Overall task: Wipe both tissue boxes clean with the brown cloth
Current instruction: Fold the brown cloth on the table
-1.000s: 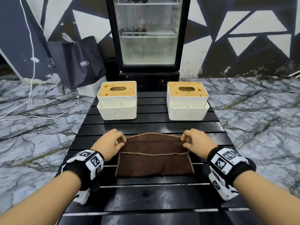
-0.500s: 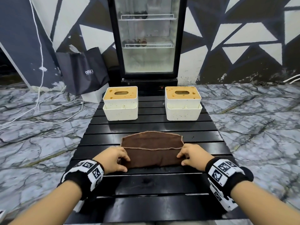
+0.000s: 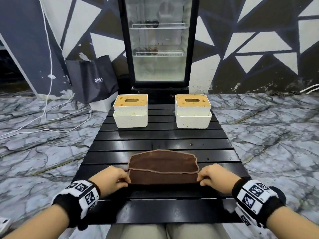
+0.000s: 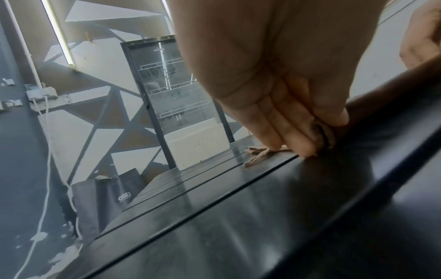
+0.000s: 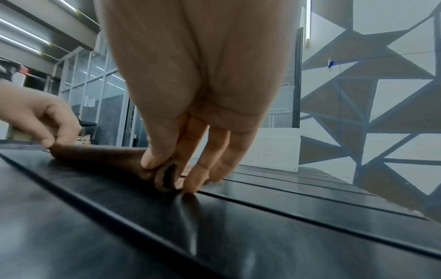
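Observation:
The brown cloth (image 3: 163, 167) lies folded on the black slatted table (image 3: 162, 138), near the front edge. My left hand (image 3: 125, 180) pinches its near left corner, and in the left wrist view the left hand (image 4: 317, 143) holds the folded edge of the cloth (image 4: 372, 117) between thumb and fingers. My right hand (image 3: 201, 180) pinches the near right corner; the right wrist view shows the right hand (image 5: 162, 173) squeezing the rolled fold of the cloth (image 5: 100, 154). Two white tissue boxes with stained orange-brown tops stand at the back: the left box (image 3: 130, 110) and the right box (image 3: 193, 110).
A glass-door fridge (image 3: 158, 44) stands just behind the table. A dark shopping bag (image 3: 92, 78) leans left of it, and white cables (image 3: 46, 107) trail over the marble floor. My knees (image 3: 165, 231) show under the table's front edge.
Both hands have drawn the pinched far edge of the cloth toward me, folding the cloth over itself. The head view has pulled back and tilted up.

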`<action>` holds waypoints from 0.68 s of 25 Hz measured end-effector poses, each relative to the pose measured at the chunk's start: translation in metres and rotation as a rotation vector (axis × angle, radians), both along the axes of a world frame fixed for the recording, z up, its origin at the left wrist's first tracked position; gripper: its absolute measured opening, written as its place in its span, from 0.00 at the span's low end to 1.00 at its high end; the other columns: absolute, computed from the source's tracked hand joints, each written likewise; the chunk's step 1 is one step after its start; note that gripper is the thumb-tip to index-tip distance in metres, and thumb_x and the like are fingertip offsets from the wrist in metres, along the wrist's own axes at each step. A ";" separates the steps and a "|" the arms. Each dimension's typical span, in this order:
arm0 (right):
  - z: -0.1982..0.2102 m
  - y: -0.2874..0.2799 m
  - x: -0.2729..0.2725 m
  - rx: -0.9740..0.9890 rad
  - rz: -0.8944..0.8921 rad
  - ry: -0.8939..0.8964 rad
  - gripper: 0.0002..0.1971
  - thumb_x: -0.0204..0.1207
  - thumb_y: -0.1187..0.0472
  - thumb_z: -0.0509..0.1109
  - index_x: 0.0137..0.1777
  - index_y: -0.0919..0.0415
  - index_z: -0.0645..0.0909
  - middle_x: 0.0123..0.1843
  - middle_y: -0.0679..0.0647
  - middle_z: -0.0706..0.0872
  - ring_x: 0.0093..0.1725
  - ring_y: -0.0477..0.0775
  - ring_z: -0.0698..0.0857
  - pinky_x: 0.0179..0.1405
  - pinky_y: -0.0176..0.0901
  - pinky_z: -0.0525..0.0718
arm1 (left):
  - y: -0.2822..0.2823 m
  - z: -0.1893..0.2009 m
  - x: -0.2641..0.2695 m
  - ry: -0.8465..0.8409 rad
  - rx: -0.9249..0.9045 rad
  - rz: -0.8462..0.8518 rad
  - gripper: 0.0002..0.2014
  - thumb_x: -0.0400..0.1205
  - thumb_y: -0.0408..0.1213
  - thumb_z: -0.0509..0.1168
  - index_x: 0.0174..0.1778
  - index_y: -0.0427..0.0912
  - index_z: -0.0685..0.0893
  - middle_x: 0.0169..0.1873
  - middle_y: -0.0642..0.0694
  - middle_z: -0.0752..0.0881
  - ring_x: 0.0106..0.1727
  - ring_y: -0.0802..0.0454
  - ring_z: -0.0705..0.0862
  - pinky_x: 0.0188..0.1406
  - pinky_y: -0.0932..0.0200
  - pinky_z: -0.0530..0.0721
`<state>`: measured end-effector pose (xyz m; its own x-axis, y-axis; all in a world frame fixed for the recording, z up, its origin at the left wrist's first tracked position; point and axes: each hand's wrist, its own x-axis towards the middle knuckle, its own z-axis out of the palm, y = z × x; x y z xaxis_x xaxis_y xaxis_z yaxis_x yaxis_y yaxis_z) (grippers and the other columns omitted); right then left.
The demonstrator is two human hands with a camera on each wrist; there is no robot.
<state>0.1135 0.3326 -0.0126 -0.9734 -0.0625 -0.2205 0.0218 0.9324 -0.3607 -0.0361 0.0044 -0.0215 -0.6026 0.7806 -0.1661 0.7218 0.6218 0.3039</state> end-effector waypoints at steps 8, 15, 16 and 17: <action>0.017 0.008 -0.003 -0.064 -0.084 0.088 0.08 0.75 0.61 0.68 0.52 0.56 0.84 0.46 0.47 0.86 0.48 0.42 0.79 0.40 0.21 0.67 | 0.005 0.016 0.000 -0.038 0.175 0.179 0.07 0.78 0.35 0.70 0.42 0.54 0.86 0.32 0.62 0.83 0.35 0.71 0.82 0.41 0.81 0.72; 0.008 0.015 -0.048 -0.045 -0.276 0.138 0.08 0.75 0.64 0.67 0.53 0.61 0.83 0.51 0.56 0.88 0.52 0.53 0.83 0.49 0.34 0.72 | 0.037 0.003 -0.032 0.008 0.209 0.376 0.10 0.78 0.33 0.68 0.38 0.55 0.79 0.30 0.61 0.80 0.34 0.58 0.79 0.33 0.76 0.69; 0.006 0.017 -0.051 -0.045 -0.294 0.130 0.08 0.75 0.64 0.67 0.53 0.61 0.83 0.51 0.56 0.88 0.53 0.54 0.83 0.51 0.34 0.72 | 0.040 0.000 -0.036 0.000 0.201 0.389 0.10 0.78 0.34 0.68 0.38 0.55 0.79 0.30 0.61 0.80 0.34 0.58 0.79 0.33 0.76 0.68; 0.003 0.018 -0.054 -0.042 -0.309 0.123 0.08 0.75 0.64 0.67 0.53 0.61 0.84 0.52 0.57 0.88 0.54 0.54 0.83 0.51 0.34 0.72 | 0.041 -0.002 -0.037 -0.001 0.189 0.397 0.09 0.79 0.34 0.68 0.39 0.54 0.80 0.31 0.60 0.80 0.36 0.57 0.79 0.33 0.75 0.68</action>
<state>0.0599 0.3502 -0.0092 -0.9670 0.2327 -0.1040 0.2548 0.8729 -0.4161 -0.0735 0.0458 -0.0237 -0.8618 0.5054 -0.0432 0.4379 0.7842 0.4397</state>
